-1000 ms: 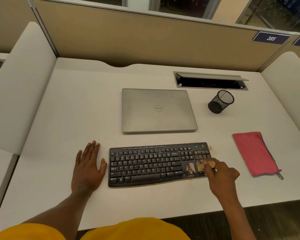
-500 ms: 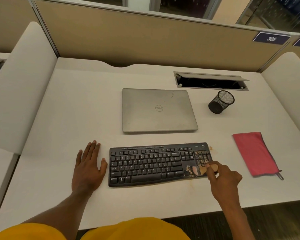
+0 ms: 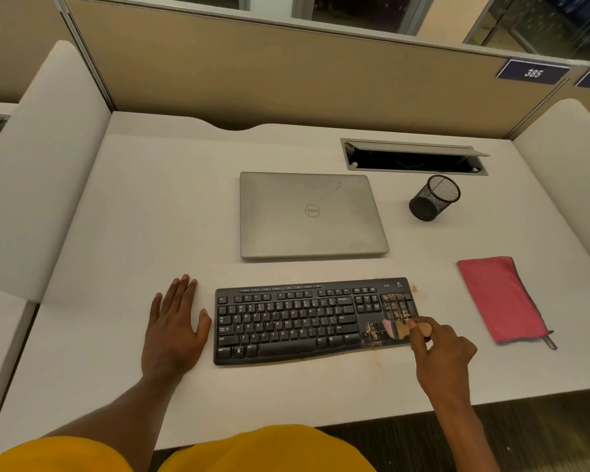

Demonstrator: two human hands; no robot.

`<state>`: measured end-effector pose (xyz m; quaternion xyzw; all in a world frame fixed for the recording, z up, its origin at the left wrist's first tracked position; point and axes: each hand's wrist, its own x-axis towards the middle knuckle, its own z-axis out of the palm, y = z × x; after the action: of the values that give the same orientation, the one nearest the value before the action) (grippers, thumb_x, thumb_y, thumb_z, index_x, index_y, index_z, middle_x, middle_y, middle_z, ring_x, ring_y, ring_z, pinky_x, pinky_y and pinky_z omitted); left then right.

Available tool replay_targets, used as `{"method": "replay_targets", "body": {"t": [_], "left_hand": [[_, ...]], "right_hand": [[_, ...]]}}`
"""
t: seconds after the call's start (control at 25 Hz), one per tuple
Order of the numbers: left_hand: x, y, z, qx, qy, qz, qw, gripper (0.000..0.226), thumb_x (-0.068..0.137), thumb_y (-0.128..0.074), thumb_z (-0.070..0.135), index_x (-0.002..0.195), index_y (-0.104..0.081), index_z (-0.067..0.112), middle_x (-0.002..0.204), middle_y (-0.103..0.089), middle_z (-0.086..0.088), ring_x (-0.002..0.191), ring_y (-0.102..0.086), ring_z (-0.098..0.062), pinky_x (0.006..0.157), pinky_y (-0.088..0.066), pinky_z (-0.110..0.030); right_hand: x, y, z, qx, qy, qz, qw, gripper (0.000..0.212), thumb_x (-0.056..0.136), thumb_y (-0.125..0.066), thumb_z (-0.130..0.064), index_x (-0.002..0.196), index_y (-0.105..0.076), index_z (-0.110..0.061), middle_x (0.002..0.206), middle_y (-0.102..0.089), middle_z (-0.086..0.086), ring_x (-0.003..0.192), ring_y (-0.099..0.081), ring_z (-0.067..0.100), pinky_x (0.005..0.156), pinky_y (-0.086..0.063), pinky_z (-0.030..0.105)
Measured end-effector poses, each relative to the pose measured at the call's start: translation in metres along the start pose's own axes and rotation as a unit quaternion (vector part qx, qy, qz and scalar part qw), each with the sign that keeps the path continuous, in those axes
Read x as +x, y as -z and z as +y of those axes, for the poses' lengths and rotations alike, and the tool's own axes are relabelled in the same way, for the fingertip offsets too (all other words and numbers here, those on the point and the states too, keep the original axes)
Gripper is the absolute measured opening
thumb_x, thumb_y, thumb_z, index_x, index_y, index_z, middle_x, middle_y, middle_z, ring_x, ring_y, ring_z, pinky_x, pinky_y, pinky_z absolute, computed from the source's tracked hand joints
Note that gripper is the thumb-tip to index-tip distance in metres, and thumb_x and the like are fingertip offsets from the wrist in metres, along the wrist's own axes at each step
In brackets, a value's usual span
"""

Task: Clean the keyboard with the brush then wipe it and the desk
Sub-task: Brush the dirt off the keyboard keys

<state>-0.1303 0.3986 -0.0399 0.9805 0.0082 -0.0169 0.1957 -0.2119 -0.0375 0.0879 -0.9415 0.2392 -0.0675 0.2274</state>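
The keyboard [image 3: 315,321] is lying near the front edge of the desk [image 3: 150,206], just in front of a closed laptop [image 3: 310,214]. The right hand [image 3: 443,352] is pinching a small brush [image 3: 402,330] by its wooden handle, fingers curled round it. The pale bristles are pointing left and resting on the keys at the keyboard's right end, below the number pad. Brownish crumbs [image 3: 394,306] are sitting on the number pad and round the arrow keys, and a few are lying on the desk just beside the keyboard's far right corner and along its front edge. The left hand [image 3: 172,328] is lying flat on the desk just left of the keyboard, fingers straight and holding nothing; whether the thumb is touching the keyboard's edge I cannot tell. A red cloth [image 3: 498,298] is lying folded on the desk to the right, apart from the keyboard. A black mesh cup [image 3: 435,198] is standing right of the laptop
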Motion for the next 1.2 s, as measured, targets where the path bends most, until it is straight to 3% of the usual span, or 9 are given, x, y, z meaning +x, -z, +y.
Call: {"method": "replay_targets", "body": {"t": [0.12,0.24,0.44,0.56,0.68,0.84,1.04,1.2], "left_hand": [[0.0,0.0,0.0,0.001,0.0,0.001,1.0,0.074,0.102,-0.025,0.054,0.169,-0.018,0.021,0.176,-0.013,0.003,0.162,0.001,-0.007,0.133,-0.002,-0.04],[0.0,0.0,0.001,0.002,-0.001,0.001,1.0,0.075,0.102,-0.024,0.054,0.169,-0.018,0.021,0.176,-0.013,0.002,0.162,0.001,-0.007,0.133,-0.002,-0.04],[0.0,0.0,0.001,0.001,-0.002,-0.001,1.0,0.075,0.102,-0.023,0.055,0.169,-0.017,0.021,0.176,-0.012,0.002,0.162,0.001,-0.008,0.133,-0.002,-0.04],[0.0,0.0,0.0,-0.001,-0.001,-0.001,1.0,0.075,0.102,-0.023,0.055,0.169,-0.017,0.021,0.176,-0.012,0.003,0.162,0.001,-0.008,0.133,-0.002,-0.04],[0.0,-0.001,-0.001,0.0,-0.001,-0.003,1.0,0.075,0.102,-0.024,0.055,0.169,-0.017,0.022,0.176,-0.012,0.003,0.162,0.0,-0.008,0.133,-0.004,-0.042],[0.001,0.0,0.001,-0.003,-0.001,0.0,1.0,0.075,0.101,-0.026,0.052,0.168,-0.019,0.021,0.176,-0.013,0.004,0.162,0.0,-0.007,0.133,-0.003,-0.041],[0.0,0.001,0.001,-0.005,-0.002,0.002,1.0,0.075,0.101,-0.026,0.052,0.168,-0.02,0.019,0.176,-0.013,0.003,0.162,0.0,-0.007,0.133,-0.004,-0.042],[0.0,0.001,0.001,-0.002,-0.001,0.001,1.0,0.075,0.101,-0.025,0.053,0.168,-0.019,0.02,0.175,-0.013,0.003,0.162,0.0,-0.007,0.133,-0.003,-0.041]], "right_hand": [[-0.003,0.006,-0.003,-0.015,0.021,0.005,1.0,0.013,0.096,-0.062,-0.01,0.095,-0.062,-0.023,0.069,-0.051,-0.006,0.068,-0.044,0.014,0.078,-0.025,0.036],[0.007,0.005,-0.002,0.007,-0.002,0.024,1.0,0.015,0.097,-0.06,-0.019,0.11,-0.067,-0.018,0.078,-0.057,0.0,0.08,-0.051,0.028,0.071,-0.017,0.03],[0.006,-0.002,0.002,0.009,-0.014,-0.011,1.0,0.021,0.099,-0.057,-0.024,0.116,-0.067,-0.019,0.09,-0.061,0.005,0.091,-0.051,0.029,0.076,-0.025,0.033],[0.006,0.006,0.007,-0.013,0.003,-0.043,0.999,0.015,0.099,-0.057,-0.023,0.111,-0.066,-0.021,0.084,-0.062,0.002,0.083,-0.052,0.024,0.079,-0.025,0.035],[0.008,0.013,-0.001,-0.016,0.016,-0.015,1.0,0.009,0.099,-0.058,-0.018,0.103,-0.065,-0.019,0.077,-0.055,-0.003,0.076,-0.051,0.024,0.078,-0.023,0.034],[0.007,0.002,-0.012,0.03,0.034,-0.002,0.999,0.017,0.099,-0.056,-0.027,0.112,-0.066,-0.031,0.088,-0.063,-0.001,0.087,-0.056,0.026,0.077,-0.02,0.031],[-0.009,0.001,-0.013,0.012,0.154,-0.066,0.986,0.036,0.081,-0.076,-0.006,0.102,-0.073,-0.035,0.093,-0.058,-0.029,0.096,-0.047,0.001,0.084,-0.026,0.039],[-0.002,0.019,-0.005,-0.044,0.213,-0.116,0.969,0.044,0.071,-0.084,-0.009,0.095,-0.072,-0.044,0.092,-0.054,-0.039,0.096,-0.042,-0.006,0.086,-0.02,0.034]]}}
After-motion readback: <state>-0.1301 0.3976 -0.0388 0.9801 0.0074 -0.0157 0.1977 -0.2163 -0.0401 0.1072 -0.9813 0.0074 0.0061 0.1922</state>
